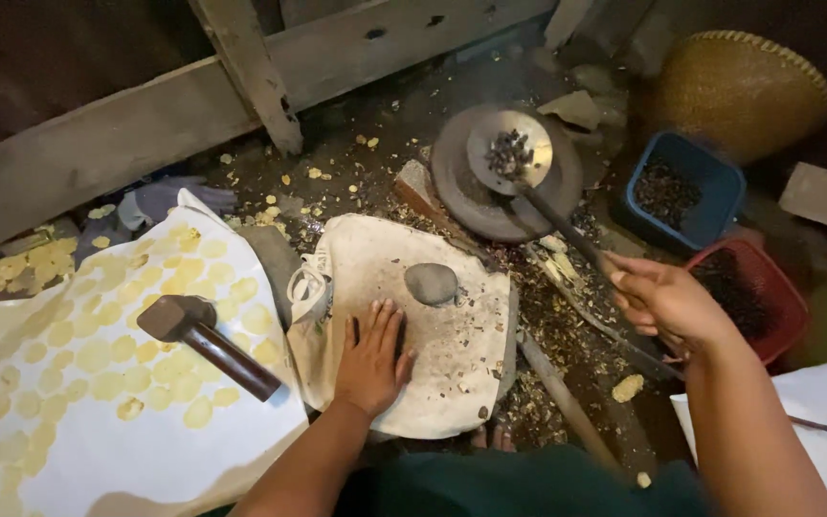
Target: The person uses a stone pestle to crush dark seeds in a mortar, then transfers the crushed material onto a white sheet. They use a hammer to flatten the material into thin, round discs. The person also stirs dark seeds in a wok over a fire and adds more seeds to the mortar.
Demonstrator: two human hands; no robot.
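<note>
My left hand (372, 356) lies flat, palm down and fingers apart, on a pale cloth-covered stone slab (452, 373). A small grey stone (431, 283) rests on the slab just beyond my fingertips. My right hand (667, 304) grips the long dark handle of a metal ladle (511, 153). The ladle's bowl holds dark seeds and sits over a round dark pan (504, 206). A hammer (205, 337) with a brown handle lies on a white sheet to the left.
Flattened yellow discs (107, 354) lie in rows on the white sheet (88, 450). A blue tub (683, 190) and a red basket (756, 295) hold dark seeds at the right. A woven basket (741, 88) stands behind them. Wooden beams (241, 72) cross the back.
</note>
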